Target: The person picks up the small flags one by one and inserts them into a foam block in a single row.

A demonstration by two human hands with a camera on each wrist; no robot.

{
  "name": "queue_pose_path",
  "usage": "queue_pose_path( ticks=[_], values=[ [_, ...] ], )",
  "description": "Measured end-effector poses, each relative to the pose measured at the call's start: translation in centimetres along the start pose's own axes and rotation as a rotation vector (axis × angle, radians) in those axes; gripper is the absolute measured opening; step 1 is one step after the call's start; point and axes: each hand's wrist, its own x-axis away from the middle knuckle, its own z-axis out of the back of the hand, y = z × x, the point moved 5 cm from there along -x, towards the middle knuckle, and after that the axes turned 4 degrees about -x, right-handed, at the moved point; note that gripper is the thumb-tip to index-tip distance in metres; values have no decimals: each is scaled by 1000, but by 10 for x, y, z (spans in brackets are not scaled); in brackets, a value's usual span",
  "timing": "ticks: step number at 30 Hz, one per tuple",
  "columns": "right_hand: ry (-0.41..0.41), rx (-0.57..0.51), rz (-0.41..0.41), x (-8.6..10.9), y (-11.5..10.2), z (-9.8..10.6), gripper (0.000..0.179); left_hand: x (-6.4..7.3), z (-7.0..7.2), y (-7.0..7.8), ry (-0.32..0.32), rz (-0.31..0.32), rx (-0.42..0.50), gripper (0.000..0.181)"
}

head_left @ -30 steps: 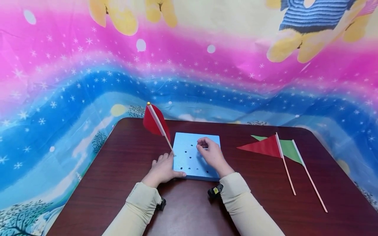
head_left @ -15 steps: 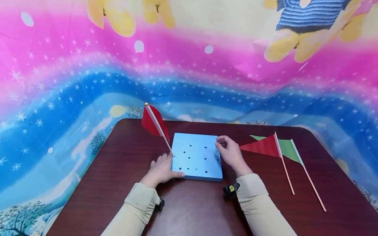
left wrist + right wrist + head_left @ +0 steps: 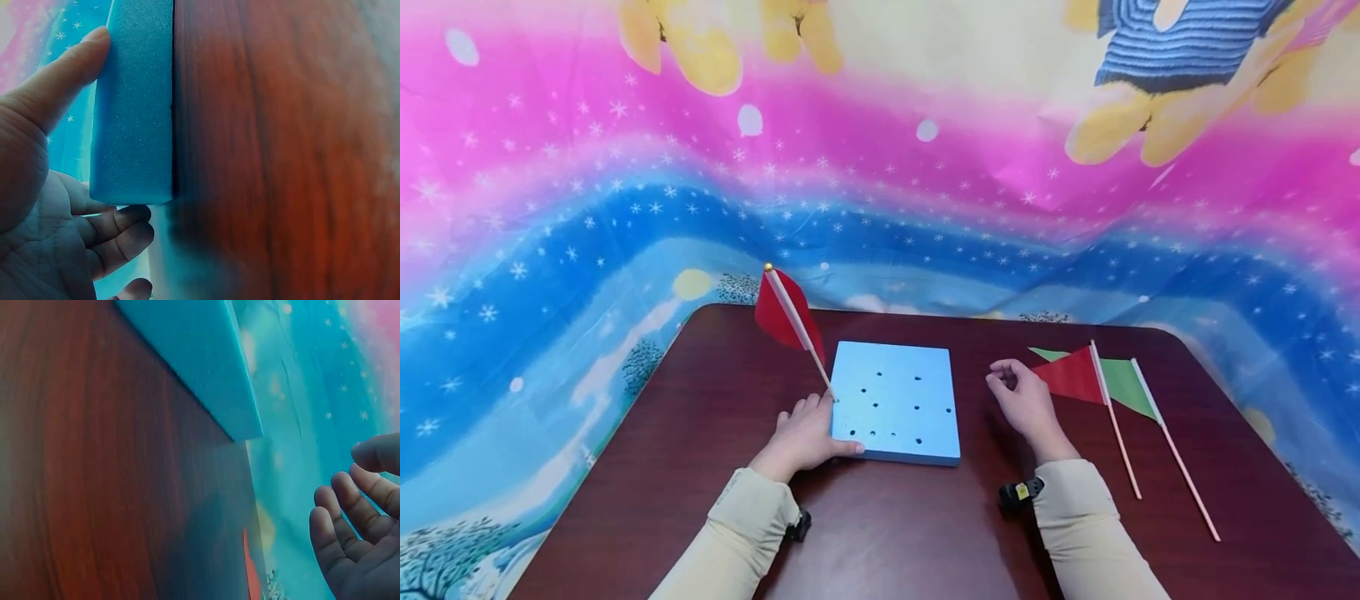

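A square light blue board (image 3: 893, 390) with several small holes lies on the table. My left hand (image 3: 801, 435) rests at its near left corner. The thumb lies on the top front edge and the other fingers lie along the left side; in the left wrist view the thumb (image 3: 75, 65) touches the block's edge. A red flag (image 3: 784, 312) with a gold tip stands tilted left in a hole at the board's left edge. To the right of the board my right hand (image 3: 1028, 410) hovers, fingers loosely bent and holding nothing, near a lying red pennant flag (image 3: 1075, 377).
A green pennant flag (image 3: 1133, 388) lies beside the red pennant, partly behind it, its stick pointing toward the near right. The dark brown table (image 3: 880, 533) ends at a colourful patterned curtain (image 3: 880, 167) behind.
My right hand has moved right, from above the board to the table between the board and the lying flags. The left hand stays at the board's corner.
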Motion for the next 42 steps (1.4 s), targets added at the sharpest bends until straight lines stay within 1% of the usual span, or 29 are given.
queue_pose_path(
  ticks=[4, 8, 11, 15, 20, 23, 27, 29, 32, 36, 39, 42],
  values=[
    [-6, 25, -1, 1, 10, 6, 32, 3, -2, -2, 1, 3, 0, 103],
    [2, 87, 12, 3, 22, 22, 31, 3, -2, 0, 2, -9, 5, 104],
    [13, 133, 4, 5, 32, 36, 31, 2, -1, 1, 3, -15, 4, 104],
    [18, 172, -23, 7, 42, 50, 32, 0, 2, 1, 7, -18, -6, 103],
    [31, 226, -58, 5, 51, 63, 33, 0, 3, -2, 12, -6, -3, 103],
    [28, 263, -106, 6, 60, 71, 35, 0, 1, -3, 9, 0, 4, 103],
    [19, 320, -185, 10, 73, 83, 36, -1, 0, -3, 7, -8, 7, 104],
    [16, 354, -211, 11, 78, 90, 35, -1, 1, -2, 7, -11, 8, 103],
    [4, 407, -225, 12, 86, 99, 35, -2, 1, -3, 7, -8, 9, 102],
    [-17, 460, -205, 11, 97, 109, 33, -2, 0, -2, 3, -7, 9, 103],
    [-26, 464, -201, 13, 104, 115, 32, -2, 0, -2, -1, -11, 7, 104],
    [-20, 444, -225, 16, 108, 120, 33, -3, 0, -3, -4, -16, 2, 103]
  ],
)
